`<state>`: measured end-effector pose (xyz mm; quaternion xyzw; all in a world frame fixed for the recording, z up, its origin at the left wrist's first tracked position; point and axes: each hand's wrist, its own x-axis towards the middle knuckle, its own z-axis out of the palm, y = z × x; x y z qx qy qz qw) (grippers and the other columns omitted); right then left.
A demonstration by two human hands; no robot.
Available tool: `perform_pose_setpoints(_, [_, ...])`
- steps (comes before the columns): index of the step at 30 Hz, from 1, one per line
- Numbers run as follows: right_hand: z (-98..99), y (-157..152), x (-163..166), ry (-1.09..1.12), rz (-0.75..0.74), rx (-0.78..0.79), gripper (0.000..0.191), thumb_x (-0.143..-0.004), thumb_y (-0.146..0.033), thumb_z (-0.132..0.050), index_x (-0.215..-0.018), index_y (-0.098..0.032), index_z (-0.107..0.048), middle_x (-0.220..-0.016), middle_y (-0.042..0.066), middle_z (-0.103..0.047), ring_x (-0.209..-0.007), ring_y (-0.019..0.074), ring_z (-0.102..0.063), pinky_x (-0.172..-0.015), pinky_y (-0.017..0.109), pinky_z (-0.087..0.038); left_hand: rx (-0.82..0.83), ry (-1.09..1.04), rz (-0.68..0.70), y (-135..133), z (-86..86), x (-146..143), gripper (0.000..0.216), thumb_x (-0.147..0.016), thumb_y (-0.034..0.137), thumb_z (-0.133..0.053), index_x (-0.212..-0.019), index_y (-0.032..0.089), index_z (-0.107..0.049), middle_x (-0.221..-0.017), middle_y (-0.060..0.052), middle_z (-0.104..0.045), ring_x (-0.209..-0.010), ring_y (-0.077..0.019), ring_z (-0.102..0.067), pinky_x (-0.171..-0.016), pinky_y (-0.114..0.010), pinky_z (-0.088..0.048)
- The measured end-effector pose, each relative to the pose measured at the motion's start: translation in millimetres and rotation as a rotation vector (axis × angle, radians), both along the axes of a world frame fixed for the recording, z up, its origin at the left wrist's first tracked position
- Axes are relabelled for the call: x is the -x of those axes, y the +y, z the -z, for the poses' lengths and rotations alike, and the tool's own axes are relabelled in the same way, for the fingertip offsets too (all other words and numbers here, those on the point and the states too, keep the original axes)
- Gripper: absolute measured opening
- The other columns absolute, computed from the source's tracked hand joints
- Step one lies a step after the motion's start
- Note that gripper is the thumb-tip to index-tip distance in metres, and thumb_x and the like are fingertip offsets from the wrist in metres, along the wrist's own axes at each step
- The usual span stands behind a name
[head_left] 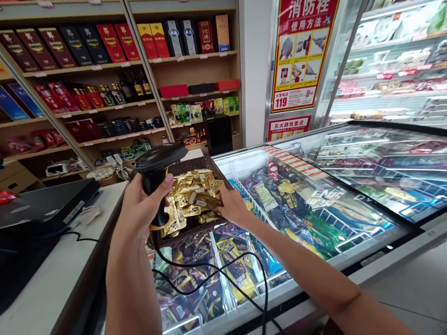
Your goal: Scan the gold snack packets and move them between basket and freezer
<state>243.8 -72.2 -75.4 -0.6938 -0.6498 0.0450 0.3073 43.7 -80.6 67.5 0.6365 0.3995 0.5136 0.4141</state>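
Note:
My left hand is wrapped round the handle of a black barcode scanner, held up beside a dark woven basket. Its black cable hangs down across the freezer glass. Gold foil snack packets fill the basket, which rests on the freezer lid. At the basket's right side my right hand pinches one gold packet among the others. My fingers cover part of that packet.
A chest freezer with a glass lid holds ice creams in wire baskets. To the left stands a white counter with a black device. Shelves of boxed bottles line the back, beside a red fire-hydrant poster and a lit display fridge.

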Motion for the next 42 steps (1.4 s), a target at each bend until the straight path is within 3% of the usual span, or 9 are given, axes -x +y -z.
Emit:
perform_pose_setpoints(5, [-4.5, -8.8, -34.4, 0.177, 0.078, -0.296, 0.011, -0.085, -0.025, -0.062, -0.094, -0.019, -0.058, -0.094, 0.006, -0.065, -0.086, 0.0213, -0.06, -0.075, 0.031, -0.043, 0.056, -0.006, 0.014, -3.7, -5.4, 6.4, 0.048, -0.06, 0.053, -0.082, -0.085, 0.015, -0.065, -0.071, -0.001, -0.064, -0.044, -0.0078, -0.049, -0.038, -0.019, -0.039])
perform_pose_setpoints(9, [-9.1, -21.9, -78.2, 0.388, 0.229, -0.351, 0.02, -0.086, -0.039, -0.057, -0.094, -0.021, -0.059, -0.075, 0.001, -0.064, -0.062, 0.0178, -0.059, -0.06, 0.028, -0.045, 0.138, 0.006, 0.064, 2.3, -2.5, 3.0, 0.051, -0.062, 0.057, -0.079, -0.085, 0.013, -0.066, -0.074, -0.004, -0.067, -0.044, -0.0077, -0.049, -0.037, -0.019, -0.038])
perform_pose_setpoints(13, [1.3, -30.6, -100.6, 0.703, 0.303, -0.363, 0.033, -0.079, -0.051, -0.062, -0.087, -0.019, -0.062, -0.062, -0.002, -0.059, -0.045, 0.0138, -0.053, -0.045, 0.025, -0.041, 0.224, 0.052, 0.196, 10.0, 7.7, -10.6, 0.054, -0.06, 0.059, -0.08, -0.085, 0.013, -0.065, -0.073, -0.005, -0.067, -0.05, -0.0104, -0.055, -0.042, -0.02, -0.042])
perform_pose_setpoints(17, [2.8, -36.3, -102.5, 0.89, 0.212, -0.341, 0.038, -0.072, -0.054, -0.068, -0.084, -0.018, -0.065, -0.054, -0.005, -0.052, -0.041, 0.0111, -0.048, -0.038, 0.022, -0.035, 0.27, 0.096, 0.302, 9.2, 16.0, -24.0, 0.052, -0.063, 0.06, -0.077, -0.084, 0.015, -0.06, -0.07, -0.004, -0.066, -0.063, -0.0157, -0.064, -0.058, -0.025, -0.052])
perform_pose_setpoints(20, [-4.0, -40.4, -100.0, 0.979, 0.132, -0.339, 0.039, -0.071, -0.053, -0.069, -0.087, -0.018, -0.066, -0.056, -0.004, -0.055, -0.04, 0.011, -0.047, -0.037, 0.023, -0.035, 0.253, 0.16, 0.332, 4.1, 17.6, -27.5, 0.049, -0.067, 0.059, -0.075, -0.084, 0.016, -0.058, -0.071, -0.003, -0.066, -0.057, -0.0134, -0.06, -0.051, -0.023, -0.047])
perform_pose_setpoints(26, [-7.2, -44.6, -96.3, 1.081, 0.154, -0.442, 0.045, -0.066, -0.052, -0.074, -0.094, -0.017, -0.068, -0.06, -0.001, -0.06, -0.046, 0.0131, -0.049, -0.039, 0.024, -0.039, 0.145, 0.27, 0.317, -3.4, 18.8, -29.7, 0.048, -0.065, 0.058, -0.076, -0.079, 0.016, -0.06, -0.066, -0.002, -0.062, -0.048, -0.0099, -0.048, -0.044, -0.022, -0.038])
perform_pose_setpoints(33, [-5.4, -44.4, -95.4, 1.016, 0.151, -0.485, 0.035, -0.07, -0.052, -0.07, -0.07, -0.019, -0.062, -0.056, -0.002, -0.05, -0.048, 0.0111, -0.043, -0.041, 0.023, -0.035, 0.155, 0.385, 0.293, 1.2, 26.6, -38.0, 0.05, -0.063, 0.063, -0.074, -0.076, 0.017, -0.06, -0.056, 0.002, -0.054, -0.047, -0.0119, -0.05, -0.042, -0.022, -0.038])
perform_pose_setpoints(42, [-4.2, -41.7, -96.9, 1.032, 0.153, -0.474, 0.032, -0.07, -0.049, -0.069, -0.074, -0.018, -0.064, -0.054, -0.003, -0.049, -0.046, 0.0107, -0.042, -0.04, 0.023, -0.034, 0.132, 0.413, 0.309, 2.5, 29.0, -37.6, 0.049, -0.066, 0.063, -0.073, -0.074, 0.016, -0.059, -0.059, 0.0, -0.056, -0.047, -0.0116, -0.051, -0.043, -0.022, -0.038])
